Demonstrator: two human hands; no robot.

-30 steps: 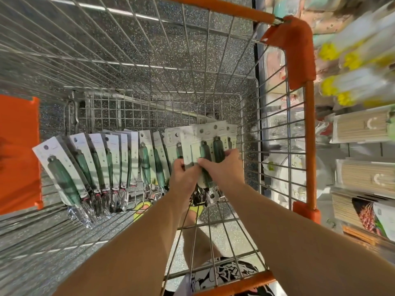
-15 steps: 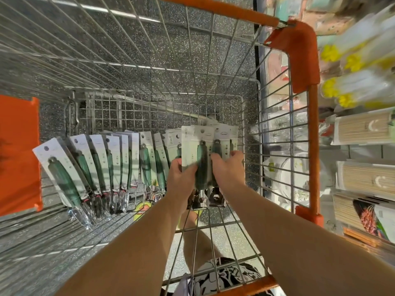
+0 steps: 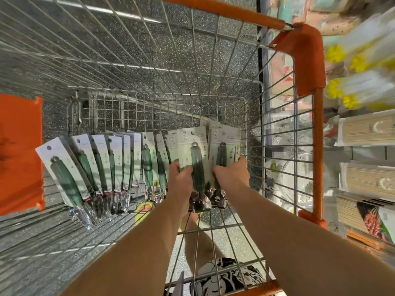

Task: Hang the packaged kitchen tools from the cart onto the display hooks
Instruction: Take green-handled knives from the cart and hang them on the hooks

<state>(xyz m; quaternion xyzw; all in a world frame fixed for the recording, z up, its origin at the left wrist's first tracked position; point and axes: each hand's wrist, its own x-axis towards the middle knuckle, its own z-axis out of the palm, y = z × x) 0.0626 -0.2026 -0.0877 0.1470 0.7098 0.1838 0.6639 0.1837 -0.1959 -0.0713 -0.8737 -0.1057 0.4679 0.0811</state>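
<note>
A row of packaged kitchen tools (image 3: 94,167) with dark green handles on white cards leans along the bottom of the wire cart (image 3: 192,50). My left hand (image 3: 180,180) grips a bundle of these packages (image 3: 193,152) by the green handle, lifted a little above the row. My right hand (image 3: 232,175) holds a second bundle (image 3: 223,146) right beside it, fingers curled round the cards' right edge. The metal tool heads hang below both hands. No display hooks are in view.
The cart has an orange rim (image 3: 299,52) and an orange flap (image 3: 19,154) at the left. Shelves at the right carry packs of bamboo skewers (image 3: 367,131) and yellow-tipped goods (image 3: 352,63). Speckled floor shows through the wire.
Both hands have raised their bundles of packages up from the right end of the row, and the two bundles have drawn slightly apart.
</note>
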